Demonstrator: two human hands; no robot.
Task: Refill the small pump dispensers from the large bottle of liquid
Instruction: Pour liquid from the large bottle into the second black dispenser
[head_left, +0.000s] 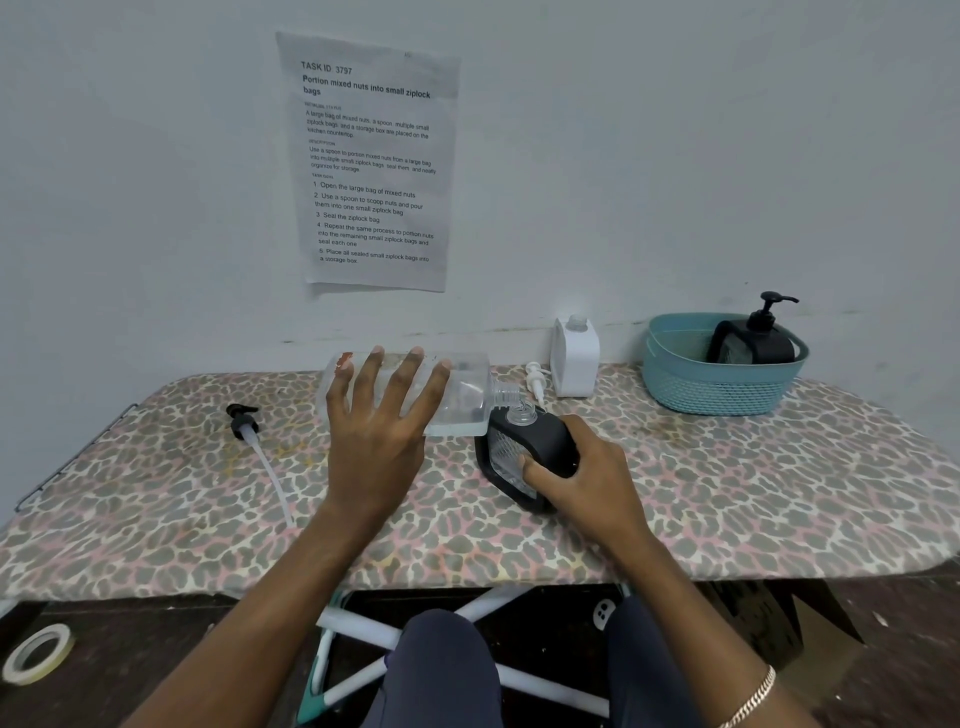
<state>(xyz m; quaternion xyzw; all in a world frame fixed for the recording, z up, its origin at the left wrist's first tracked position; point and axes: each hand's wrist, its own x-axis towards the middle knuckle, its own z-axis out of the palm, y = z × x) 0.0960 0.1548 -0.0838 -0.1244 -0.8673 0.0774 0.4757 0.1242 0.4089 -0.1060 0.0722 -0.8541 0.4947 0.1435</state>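
My left hand (382, 426) holds the large clear bottle (465, 397) from above, tipped on its side with its neck pointing right. The bottle's mouth hangs just over the open neck of a small black dispenser (524, 457), which leans toward it. My right hand (582, 475) grips that dispenser by its side. A black pump with a long white tube (247, 423) lies on the board to the left. A white dispenser (574, 358) stands open at the back, and a white pump (536, 382) lies beside it.
A teal basket (722, 384) at the back right holds another black dispenser (758, 340) with its pump on. The leopard-print board (727, 493) stands against a wall with a printed sheet (371, 161). A tape roll (36, 652) lies on the floor at the lower left.
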